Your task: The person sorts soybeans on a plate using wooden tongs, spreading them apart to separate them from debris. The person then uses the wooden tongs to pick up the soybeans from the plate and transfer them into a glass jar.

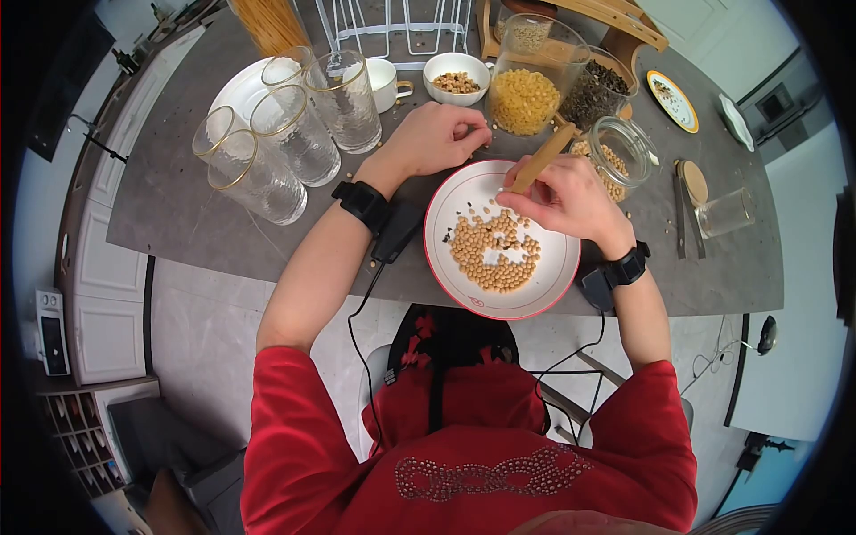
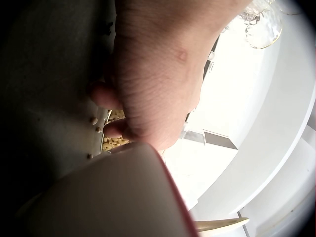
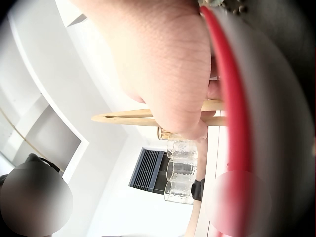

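Observation:
My right hand (image 1: 575,192) pinches wooden tongs (image 1: 544,159) over the far right side of a white plate (image 1: 450,192) with a red rim. In the right wrist view the two arms of the tongs stick out behind the hand; their tips are hidden beyond the plate's rim. Round beige chickpeas (image 1: 477,254) lie spread over the plate, with a few dark flakes at its left. My left hand (image 1: 437,138) rests on the table just beyond the plate, its fingers loosely curled and holding nothing.
Several ribbed glasses (image 1: 294,134) stand at the left. Behind the plate are a white bowl of nuts (image 1: 456,83), a cup (image 1: 383,87), and a tall jar of pasta (image 1: 524,102). An open glass jar (image 1: 624,152) leans at the right, near metal tongs (image 1: 688,214).

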The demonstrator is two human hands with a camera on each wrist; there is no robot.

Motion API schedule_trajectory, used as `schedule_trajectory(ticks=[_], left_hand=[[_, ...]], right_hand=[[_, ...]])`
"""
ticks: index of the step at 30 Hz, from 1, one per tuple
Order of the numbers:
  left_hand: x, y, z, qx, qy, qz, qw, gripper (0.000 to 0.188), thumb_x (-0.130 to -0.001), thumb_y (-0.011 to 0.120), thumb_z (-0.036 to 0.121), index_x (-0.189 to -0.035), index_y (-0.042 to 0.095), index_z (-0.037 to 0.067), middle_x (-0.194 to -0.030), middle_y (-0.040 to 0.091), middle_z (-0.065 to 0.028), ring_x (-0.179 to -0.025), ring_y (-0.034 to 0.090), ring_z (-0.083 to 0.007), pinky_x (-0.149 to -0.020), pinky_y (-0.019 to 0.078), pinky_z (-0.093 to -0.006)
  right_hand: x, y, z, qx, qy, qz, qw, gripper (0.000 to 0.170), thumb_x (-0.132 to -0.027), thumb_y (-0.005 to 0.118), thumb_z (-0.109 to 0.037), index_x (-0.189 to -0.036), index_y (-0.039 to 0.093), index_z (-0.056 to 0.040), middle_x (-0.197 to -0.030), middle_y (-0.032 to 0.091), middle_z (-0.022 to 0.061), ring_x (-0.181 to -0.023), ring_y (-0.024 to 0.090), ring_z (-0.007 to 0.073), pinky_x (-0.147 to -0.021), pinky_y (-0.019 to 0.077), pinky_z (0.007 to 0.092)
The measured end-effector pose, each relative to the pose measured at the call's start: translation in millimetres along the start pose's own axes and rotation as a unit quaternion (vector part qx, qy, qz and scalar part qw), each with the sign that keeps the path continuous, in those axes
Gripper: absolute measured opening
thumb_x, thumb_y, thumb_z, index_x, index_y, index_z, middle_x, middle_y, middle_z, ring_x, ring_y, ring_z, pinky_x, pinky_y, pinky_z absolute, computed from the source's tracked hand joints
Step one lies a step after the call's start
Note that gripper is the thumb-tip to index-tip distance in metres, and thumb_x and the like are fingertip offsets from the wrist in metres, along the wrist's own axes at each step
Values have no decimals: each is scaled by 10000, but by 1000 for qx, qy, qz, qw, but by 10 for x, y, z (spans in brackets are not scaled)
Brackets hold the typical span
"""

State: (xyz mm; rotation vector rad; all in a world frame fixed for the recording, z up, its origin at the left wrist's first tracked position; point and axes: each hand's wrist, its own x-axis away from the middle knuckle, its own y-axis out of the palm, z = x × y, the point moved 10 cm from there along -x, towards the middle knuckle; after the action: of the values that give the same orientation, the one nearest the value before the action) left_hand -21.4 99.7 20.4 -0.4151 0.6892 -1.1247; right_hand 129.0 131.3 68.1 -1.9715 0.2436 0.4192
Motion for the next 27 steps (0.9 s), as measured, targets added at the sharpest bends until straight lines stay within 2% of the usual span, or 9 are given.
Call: schedule_trajectory(ticks=[13,27], left_hand=[[-8,16,-31,-13,2,-1,1000,167,-958,673,224,-954,765,85,-550,558,-23,-488,438,-114,-521,350,-317],[-12,17,-36,-34,-12,-6,999,178,-963,690,253,-966,765,91,-529,507,-15,-486,397,-117,-513,315,-329]], right_hand=[[-4,-15,-14,3,6,6,1000,235,-867,819,-309,-870,705,-103,-616,598,26,-518,594,223,-511,460,350],[-7,-14,-15,4,13,2,1000,226,-872,818,-305,-859,700,-113,-591,580,9,-498,574,210,-497,445,334]])
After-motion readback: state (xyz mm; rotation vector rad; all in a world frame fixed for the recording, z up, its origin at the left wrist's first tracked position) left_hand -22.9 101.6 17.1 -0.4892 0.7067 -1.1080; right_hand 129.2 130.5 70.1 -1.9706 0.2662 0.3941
